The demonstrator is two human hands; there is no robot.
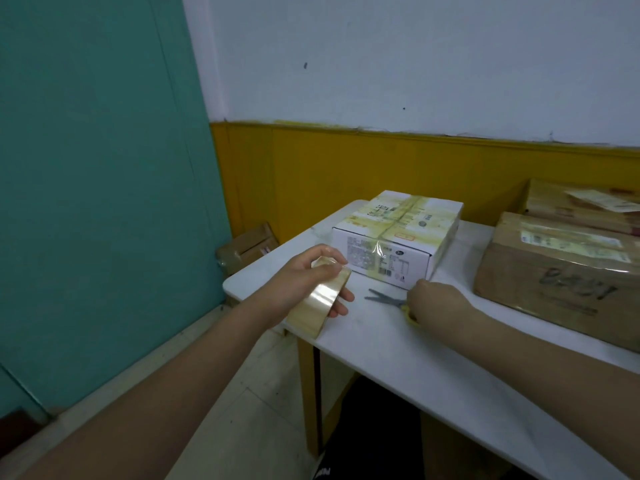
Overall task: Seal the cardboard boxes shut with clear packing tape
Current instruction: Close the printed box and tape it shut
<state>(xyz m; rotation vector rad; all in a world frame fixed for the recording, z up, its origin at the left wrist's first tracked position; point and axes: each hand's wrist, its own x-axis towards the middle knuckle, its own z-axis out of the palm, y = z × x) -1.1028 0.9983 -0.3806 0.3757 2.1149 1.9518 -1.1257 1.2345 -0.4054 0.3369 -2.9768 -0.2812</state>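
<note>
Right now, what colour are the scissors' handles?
Yellow, seen under the right hand holding the scissors; head view.

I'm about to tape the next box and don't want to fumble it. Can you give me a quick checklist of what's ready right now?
1. Roll of clear packing tape in the left hand: ok, gripped.
2. Grey-bladed scissors with yellow handles within reach: ok, the right hand is on the handles, blades lying on the white table.
3. White printed cardboard box sealed: ok, tape runs over its top and down the front.
4. Large brown cardboard box sealed: cannot tell, glossy tape shows but the seams are unclear.
5. Free tape end ready: cannot tell.
</note>
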